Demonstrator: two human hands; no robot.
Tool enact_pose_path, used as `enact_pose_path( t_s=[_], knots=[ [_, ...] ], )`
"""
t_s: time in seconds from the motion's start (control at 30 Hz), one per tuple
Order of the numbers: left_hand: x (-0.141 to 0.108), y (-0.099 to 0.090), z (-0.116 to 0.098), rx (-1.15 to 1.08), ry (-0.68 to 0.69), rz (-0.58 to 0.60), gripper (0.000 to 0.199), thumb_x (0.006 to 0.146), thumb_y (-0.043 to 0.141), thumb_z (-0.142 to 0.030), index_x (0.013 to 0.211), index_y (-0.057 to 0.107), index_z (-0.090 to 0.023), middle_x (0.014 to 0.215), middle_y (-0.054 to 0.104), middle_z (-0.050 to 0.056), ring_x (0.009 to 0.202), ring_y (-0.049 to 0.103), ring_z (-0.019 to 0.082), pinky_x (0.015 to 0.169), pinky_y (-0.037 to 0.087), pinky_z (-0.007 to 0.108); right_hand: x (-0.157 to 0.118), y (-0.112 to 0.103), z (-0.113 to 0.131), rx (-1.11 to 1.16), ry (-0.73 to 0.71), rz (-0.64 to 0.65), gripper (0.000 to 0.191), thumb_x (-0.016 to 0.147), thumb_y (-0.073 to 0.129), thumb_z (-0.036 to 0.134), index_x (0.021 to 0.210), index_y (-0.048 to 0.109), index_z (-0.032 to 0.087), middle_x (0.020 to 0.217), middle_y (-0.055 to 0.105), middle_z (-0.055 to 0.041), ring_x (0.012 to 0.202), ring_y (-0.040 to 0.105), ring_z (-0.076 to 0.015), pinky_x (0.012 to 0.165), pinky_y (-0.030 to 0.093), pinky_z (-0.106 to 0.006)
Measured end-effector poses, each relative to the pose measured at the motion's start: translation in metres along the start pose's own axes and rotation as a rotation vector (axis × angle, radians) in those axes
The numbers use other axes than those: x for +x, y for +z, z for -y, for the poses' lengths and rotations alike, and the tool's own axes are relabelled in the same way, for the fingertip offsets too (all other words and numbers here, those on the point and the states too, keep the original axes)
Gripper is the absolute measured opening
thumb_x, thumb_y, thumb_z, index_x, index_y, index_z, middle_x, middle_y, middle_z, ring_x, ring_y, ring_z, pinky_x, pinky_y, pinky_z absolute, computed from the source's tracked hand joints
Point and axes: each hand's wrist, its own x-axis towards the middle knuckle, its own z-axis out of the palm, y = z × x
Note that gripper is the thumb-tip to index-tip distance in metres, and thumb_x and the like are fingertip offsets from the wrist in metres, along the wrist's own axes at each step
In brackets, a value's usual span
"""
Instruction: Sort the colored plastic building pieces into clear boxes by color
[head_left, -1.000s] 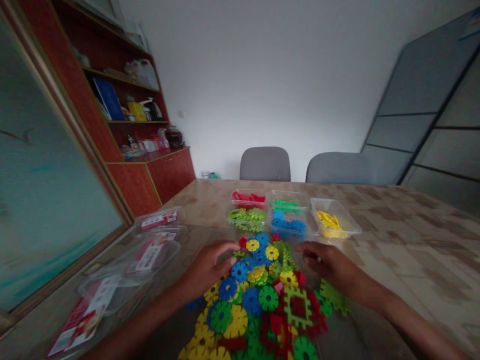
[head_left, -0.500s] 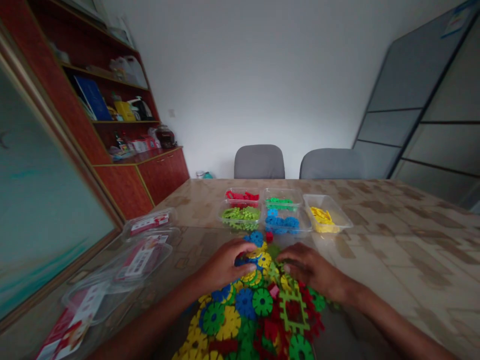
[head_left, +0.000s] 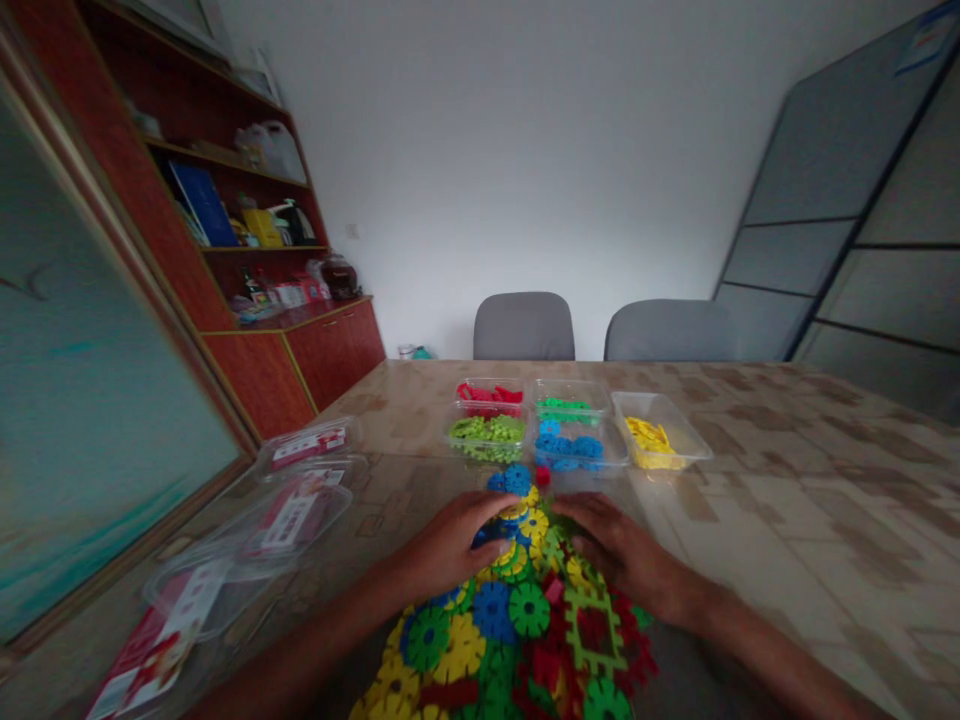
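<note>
A heap of plastic notched building pieces [head_left: 491, 610] in yellow, blue, green and red lies in front of me. My left hand [head_left: 454, 540] rests against the heap's left flank, thumb and fingers spread around yellow and blue notched discs [head_left: 517, 515]. On the other side, my right hand [head_left: 622, 550] lies over the heap's edge with its fingers loosely curved and apart, touching light-green pieces [head_left: 555, 550]; its fingertips are partly hidden. Nearer me are a light-green square frame piece [head_left: 596, 630] and a green disc [head_left: 529, 608]. A small red block [head_left: 543, 476] sits at the far tip.
Behind the heap stand clear tubs of red pieces [head_left: 491, 392], light-green pieces [head_left: 487, 435], green pieces [head_left: 564, 410], blue discs [head_left: 568, 448] and yellow pieces [head_left: 649, 437]. Labelled clear lids [head_left: 300, 520] lie at the left. Two grey chairs [head_left: 523, 325] stand beyond the table [head_left: 787, 480].
My view has shifted slightly, so the scene sits a little further right. My right hand's fingers have straightened a little over the heap's edge. My left hand stays nearly in place.
</note>
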Motion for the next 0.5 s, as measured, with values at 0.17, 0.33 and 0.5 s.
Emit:
enact_pose_path(
  t_s=[0.17,0.33,0.5],
  knots=[
    [0.003,-0.005,0.006,-0.082,-0.008,-0.036,0.034,0.084,0.059,-0.02,0.117,0.065,-0.02,0.117,0.068,0.003,0.107,0.062,0.021,0.095,0.044,0.028,0.001,-0.007,0.004,0.022,0.082,-0.023,0.027,0.094,0.043,0.023,0.109,0.065,0.017,0.101,0.066,-0.0091,0.092,0.06,-0.0232,0.08,0.049,-0.038],
    [0.004,-0.014,0.01,-0.183,-0.061,-0.089,0.035,0.087,0.055,-0.028,0.121,0.062,-0.018,0.107,0.071,0.005,0.095,0.065,0.02,0.081,0.049,0.028,0.003,-0.023,0.005,0.089,0.152,-0.064,0.025,0.095,0.042,0.027,0.093,0.065,0.017,0.08,0.065,-0.0034,0.07,0.058,-0.0168,0.061,0.042,-0.026],
    [0.001,-0.017,0.011,-0.069,-0.049,-0.033,0.028,0.09,0.052,-0.026,0.113,0.066,-0.019,0.105,0.071,0.004,0.09,0.065,0.019,0.081,0.048,0.028,0.004,-0.03,0.005,0.059,0.154,-0.026,0.027,0.093,0.041,0.026,0.091,0.066,0.015,0.072,0.062,-0.0018,0.061,0.052,-0.0141,0.054,0.036,-0.024]
  ],
)
